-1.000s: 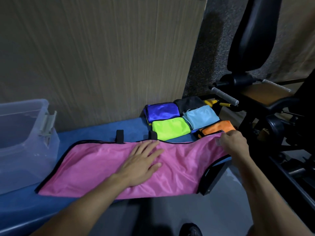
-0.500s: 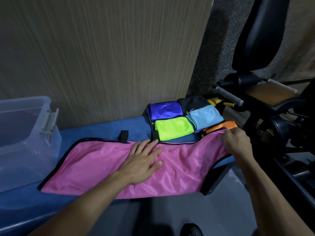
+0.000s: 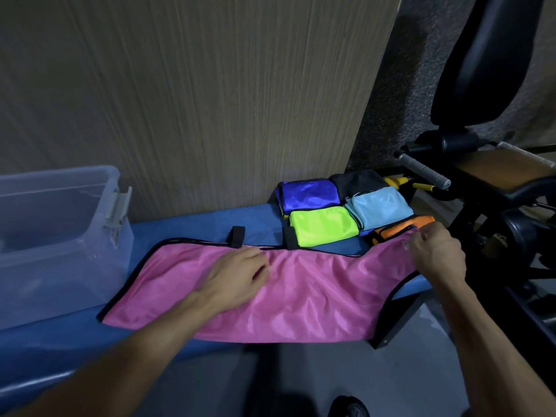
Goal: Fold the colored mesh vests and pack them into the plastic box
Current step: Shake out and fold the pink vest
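**Pink vest spread on the bench, both your hands on it**

Clear plastic box (image 3: 60, 236) sits at the far left of the blue padded bench (image 3: 192, 227), its grey latch (image 3: 118, 207) facing the wall panel (image 3: 210, 100). Just right of the box, the pink mesh vest (image 3: 316, 290) lies folded lengthwise along the bench, black trim on its edges, with two black straps (image 3: 236, 236) poking out along its far edge. Its near edge hangs slightly over the bench front.

Your left hand (image 3: 237, 278) rests on the middle of the vest, palm down, its fingers loosely bent and bunching the fabric a little; whether they truly pinch it, you cannot tell. Your right hand (image 3: 436, 254) has its fingers curled round the vest's right end, lifting that corner just off the bench.

Behind the right half of the vest, folded vests sit packed together on the bench: a royal blue vest (image 3: 310, 194), a lime green vest (image 3: 323, 225) touching it in front, a black vest (image 3: 358, 180), a light blue vest (image 3: 380, 207), and an orange vest (image 3: 403, 227) just beside your right hand.

At the far right stands a black exercise machine (image 3: 481, 85) with a grey-wrapped handle (image 3: 424, 171).
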The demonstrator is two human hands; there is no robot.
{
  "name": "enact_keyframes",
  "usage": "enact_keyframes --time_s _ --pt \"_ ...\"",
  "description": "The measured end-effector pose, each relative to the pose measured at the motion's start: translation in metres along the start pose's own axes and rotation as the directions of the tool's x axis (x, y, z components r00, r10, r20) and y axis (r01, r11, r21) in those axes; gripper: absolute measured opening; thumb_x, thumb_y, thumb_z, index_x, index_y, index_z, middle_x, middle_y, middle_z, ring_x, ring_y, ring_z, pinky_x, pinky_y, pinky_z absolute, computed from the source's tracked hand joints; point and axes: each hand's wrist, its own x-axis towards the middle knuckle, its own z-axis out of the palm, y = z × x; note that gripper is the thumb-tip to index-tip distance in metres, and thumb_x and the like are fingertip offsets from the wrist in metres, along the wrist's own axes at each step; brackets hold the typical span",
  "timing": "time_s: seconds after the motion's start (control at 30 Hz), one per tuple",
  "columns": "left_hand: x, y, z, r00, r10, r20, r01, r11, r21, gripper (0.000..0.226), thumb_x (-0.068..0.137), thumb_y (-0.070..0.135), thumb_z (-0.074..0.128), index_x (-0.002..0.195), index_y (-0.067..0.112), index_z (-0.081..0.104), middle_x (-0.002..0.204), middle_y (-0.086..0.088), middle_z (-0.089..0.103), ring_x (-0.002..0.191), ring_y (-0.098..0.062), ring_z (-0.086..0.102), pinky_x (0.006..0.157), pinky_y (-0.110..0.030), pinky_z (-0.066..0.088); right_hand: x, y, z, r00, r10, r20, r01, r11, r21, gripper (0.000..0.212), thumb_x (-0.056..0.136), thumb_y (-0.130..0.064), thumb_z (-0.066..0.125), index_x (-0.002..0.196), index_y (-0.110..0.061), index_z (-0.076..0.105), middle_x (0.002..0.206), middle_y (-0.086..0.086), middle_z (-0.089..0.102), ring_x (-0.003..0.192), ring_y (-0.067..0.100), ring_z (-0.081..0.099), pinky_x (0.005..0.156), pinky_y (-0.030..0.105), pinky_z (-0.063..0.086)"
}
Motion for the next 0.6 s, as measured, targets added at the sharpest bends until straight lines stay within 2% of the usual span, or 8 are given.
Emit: enact_keyframes --time_s 0.07,0.13,0.2,0.37,0.4,0.47,0.53,0.6 --pt "0.000 -0.016 -0.005 0.992 -0.127 0.011 0.126 0.991 0.046 0.040 0.096 0.052 0.034 0.104 0.025 0.063 0.103 0.010 0.052 0.094 -0.013 0.047 0.081 -0.039 0.049 -0.003 -0.004 0.000 1.000 -0.018 0.002 0.018 1.000 0.011 0.021 0.096 -0.028 0.043 0.102 -0.010 0.054 0.093 0.018 0.060 0.083 0.039 0.057 0.071 0.042 0.044" --pt "0.004 -0.030 -0.006 0.948 -0.293 0.128 0.289 0.956 0.046 0.055 0.097 0.060 0.033 0.134 0.025 0.054 0.131 0.008 0.046 0.117 -0.017 0.042 0.101 -0.040 0.040 -0.005 -0.007 0.001 1.000 -0.026 0.000 0.026 0.999 0.021 0.020 0.097 -0.027 0.044 0.102 -0.010 0.053 0.093 0.018 0.058 0.082 0.038 0.055 0.071 0.042 0.043" --pt "0.008 -0.037 -0.006 0.895 -0.357 0.269 0.361 0.932 0.035 0.059 0.101 0.061 0.037 0.149 0.027 0.041 0.146 0.009 0.035 0.131 -0.017 0.031 0.109 -0.037 0.028 -0.006 -0.008 0.000 1.000 -0.029 0.001 0.029 0.999 0.033 0.019 0.097 -0.025 0.044 0.104 -0.009 0.053 0.094 0.018 0.057 0.083 0.037 0.053 0.072 0.041 0.042" --pt "0.012 -0.032 -0.012 0.952 -0.275 0.131 0.259 0.957 0.131 0.054 0.102 0.046 0.046 0.152 0.024 0.043 0.146 0.008 0.040 0.130 -0.018 0.035 0.107 -0.037 0.028 -0.008 -0.014 -0.004 0.999 -0.037 -0.021 0.039 0.993 0.111 0.030 0.101 -0.023 0.046 0.105 0.003 0.060 0.082 0.016 0.055 0.073 0.029 0.044 0.072 0.042 0.041" --pt "0.012 -0.029 -0.011 0.957 -0.246 0.152 0.222 0.962 0.158 0.053 0.103 0.046 0.045 0.151 0.024 0.043 0.147 0.007 0.041 0.132 -0.019 0.036 0.108 -0.038 0.028 -0.009 -0.015 -0.006 0.999 -0.039 -0.033 0.043 0.991 0.124 0.032 0.101 -0.024 0.047 0.105 0.005 0.061 0.080 0.018 0.056 0.072 0.029 0.045 0.074 0.044 0.044" --pt "0.011 -0.023 -0.010 0.951 -0.227 0.210 0.180 0.958 0.223 0.052 0.103 0.047 0.042 0.150 0.023 0.044 0.147 0.004 0.042 0.132 -0.022 0.039 0.107 -0.040 0.030 -0.011 -0.019 -0.010 0.998 -0.040 -0.039 0.045 0.989 0.142 0.031 0.099 -0.026 0.048 0.105 0.000 0.064 0.092 0.023 0.064 0.081 0.033 0.050 0.081 0.046 0.046" --pt "0.013 -0.012 -0.009 0.978 -0.182 0.103 0.150 0.953 0.262 0.045 0.102 0.038 0.045 0.142 0.020 0.050 0.141 0.001 0.046 0.126 -0.025 0.045 0.103 -0.040 0.035 -0.013 -0.023 -0.014 0.999 -0.026 -0.039 0.032 0.983 0.180 0.029 0.096 -0.028 0.049 0.108 -0.009 0.067 0.100 0.021 0.065 0.090 0.036 0.055 0.084 0.045 0.047" --pt "0.019 0.008 -0.007 0.999 -0.051 -0.001 0.050 0.981 0.186 0.042 0.101 0.035 0.047 0.139 0.020 0.053 0.141 -0.001 0.046 0.128 -0.027 0.046 0.104 -0.041 0.038 -0.014 -0.027 -0.018 0.998 -0.030 -0.063 0.043 0.975 0.219 0.030 0.095 -0.031 0.050 0.109 -0.012 0.069 0.102 0.019 0.067 0.095 0.039 0.061 0.081 0.042 0.048"
